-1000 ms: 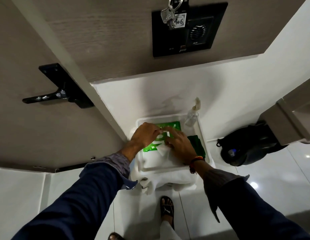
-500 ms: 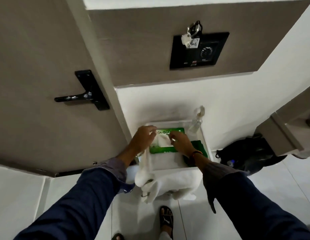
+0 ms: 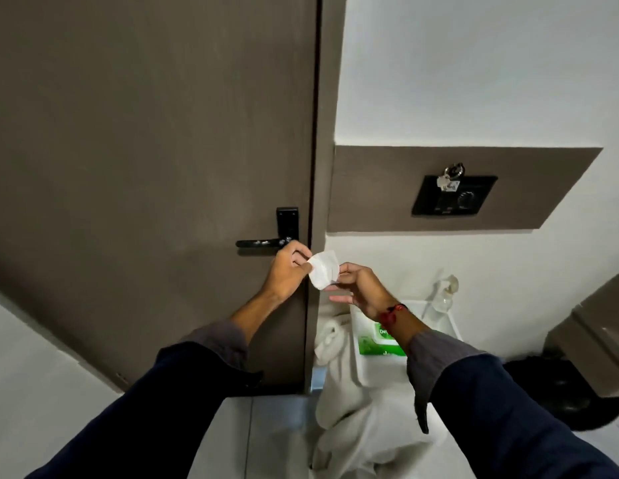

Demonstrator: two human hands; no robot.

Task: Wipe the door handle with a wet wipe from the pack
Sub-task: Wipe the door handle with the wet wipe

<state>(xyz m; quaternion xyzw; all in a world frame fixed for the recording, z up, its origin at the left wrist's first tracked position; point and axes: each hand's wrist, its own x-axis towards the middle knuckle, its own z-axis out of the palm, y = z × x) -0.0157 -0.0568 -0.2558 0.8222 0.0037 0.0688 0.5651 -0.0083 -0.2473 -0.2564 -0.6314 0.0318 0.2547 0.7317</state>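
A white wet wipe (image 3: 322, 270) is stretched between both hands in front of the door frame. My left hand (image 3: 288, 270) pinches its left edge and my right hand (image 3: 360, 287) pinches its right edge. The black lever door handle (image 3: 263, 242) on its black plate sits on the brown door, just above and left of my left hand, apart from the wipe. The green wipe pack (image 3: 375, 342) lies in a white tray (image 3: 451, 321) below my right wrist, partly hidden by my forearm.
A white towel (image 3: 349, 402) hangs over the tray's front. A clear spray bottle (image 3: 447, 292) stands at the tray's back. A black wall panel (image 3: 453, 195) with keys hangs on the right wall. A dark bag (image 3: 556, 392) lies on the floor at right.
Both hands left the pack in the tray and rose with a wipe to handle height. The view swung up, so the door now stands upright.
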